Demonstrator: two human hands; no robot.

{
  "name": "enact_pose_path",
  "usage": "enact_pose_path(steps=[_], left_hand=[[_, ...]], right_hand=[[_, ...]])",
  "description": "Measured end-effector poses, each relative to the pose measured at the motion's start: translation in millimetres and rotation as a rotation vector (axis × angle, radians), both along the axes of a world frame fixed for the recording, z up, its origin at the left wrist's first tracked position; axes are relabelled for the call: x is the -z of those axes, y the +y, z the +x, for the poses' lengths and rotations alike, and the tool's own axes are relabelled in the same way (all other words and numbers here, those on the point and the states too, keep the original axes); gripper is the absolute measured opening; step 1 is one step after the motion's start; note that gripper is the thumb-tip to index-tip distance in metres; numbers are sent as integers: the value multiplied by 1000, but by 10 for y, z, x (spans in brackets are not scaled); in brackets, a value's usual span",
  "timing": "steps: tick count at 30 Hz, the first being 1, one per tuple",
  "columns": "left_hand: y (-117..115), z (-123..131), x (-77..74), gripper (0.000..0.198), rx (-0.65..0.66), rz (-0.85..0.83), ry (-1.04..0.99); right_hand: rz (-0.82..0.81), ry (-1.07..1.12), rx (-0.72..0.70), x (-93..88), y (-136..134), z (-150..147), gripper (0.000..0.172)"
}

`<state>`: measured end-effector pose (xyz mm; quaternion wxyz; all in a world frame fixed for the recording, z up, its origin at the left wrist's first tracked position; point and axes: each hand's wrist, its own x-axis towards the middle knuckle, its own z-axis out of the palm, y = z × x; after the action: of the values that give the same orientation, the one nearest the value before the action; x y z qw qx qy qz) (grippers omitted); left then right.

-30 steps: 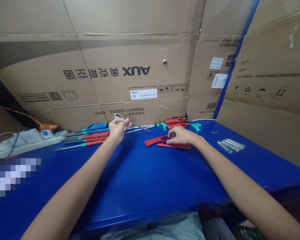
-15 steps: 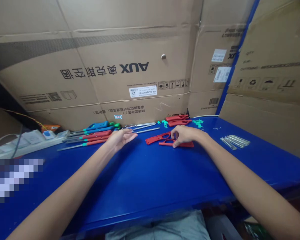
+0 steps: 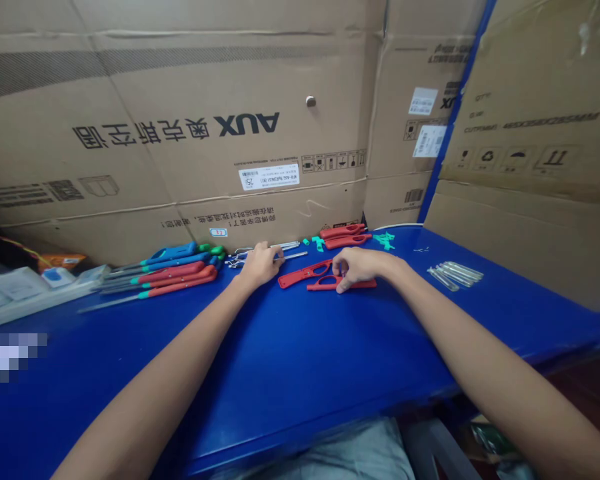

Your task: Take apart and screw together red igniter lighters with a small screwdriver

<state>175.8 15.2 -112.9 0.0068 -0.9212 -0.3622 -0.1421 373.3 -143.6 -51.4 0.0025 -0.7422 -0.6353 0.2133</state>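
Observation:
My right hand (image 3: pixel 356 268) has its thumb and fingers closed on a red plastic handle half (image 3: pixel 365 284) that rests on the blue table. Another red half (image 3: pixel 300 275), with an oval opening, lies just to the left and partly behind that hand. My left hand (image 3: pixel 263 263) is over thin metal rods, its fingers curled down round the near end of a metal rod (image 3: pixel 295 255); its fingertips are partly hidden. More metal rods (image 3: pixel 291 245) lie behind it. Small green plastic pieces (image 3: pixel 319 244) and two red handles (image 3: pixel 347 240) lie at the back.
Red and blue handled tools (image 3: pixel 180 273) with long metal shafts are piled left, beside a white power strip (image 3: pixel 45 297). Clear tubes or small metal parts (image 3: pixel 455 275) lie right, green pieces (image 3: pixel 384 241) at the back. Cardboard walls (image 3: pixel 180 80) enclose the blue table (image 3: pixel 280 373).
My left hand has turned palm-down, and its fingers have gone from stretched out to curled over the metal rod. My right hand stays on the red handle half. The view has shifted slightly.

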Motion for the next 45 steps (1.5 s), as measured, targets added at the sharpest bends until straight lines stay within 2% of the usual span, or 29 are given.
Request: enact_pose_path(steps=[4,7,9,11,13,15,18,21,24,26,27,30,33,36,40,45], left_hand=[[103,18,-68,24,-53,-32,3],[37,-21,-105,29,-28,-46,-58],[-103,-82,-112,39,90,-149,-104],[-309,-175,-118,52,229,-315,-130],[-551,-285,-144,64,238,-327,-84],[-780,-385,-198,65,251,-371,-68],[-985,-478,-289,53,375,-533,-159],[-954,-539,-314,46,366,-446,-222],[-779,-649,-269,69,319,-300,-131],[-664,-752,-239,81,263,-299,-53],[-620,-803,-230,80,234,-326,-8],[-555,-905,-228,60,203,-438,89],[-578,-897,-219,47,237,-523,3],[-630,-831,-171,48,296,-568,-119],[-682,-790,-109,59,309,-661,-234],[-727,-805,-172,39,334,-574,-149]], right_hand=[[-21,-11,-21,-3,12,42,43],[36,-4,-55,-18,10,114,39],[108,28,-68,-52,-11,170,35],[213,56,-36,-99,-43,211,39],[307,80,30,-140,-73,220,46],[342,115,68,-154,-87,191,48],[315,160,9,-115,-71,84,42],[278,157,-52,-39,-41,-84,43],[218,154,-120,21,-29,-277,44],[207,145,-160,40,-32,-389,42],[216,136,-173,43,-38,-434,42],[245,103,-204,33,-67,-522,46],[230,89,-245,20,-114,-562,51],[231,-28,-289,38,-153,-602,52],[237,-140,-349,106,-157,-705,55],[271,-62,-369,175,-146,-791,55]])
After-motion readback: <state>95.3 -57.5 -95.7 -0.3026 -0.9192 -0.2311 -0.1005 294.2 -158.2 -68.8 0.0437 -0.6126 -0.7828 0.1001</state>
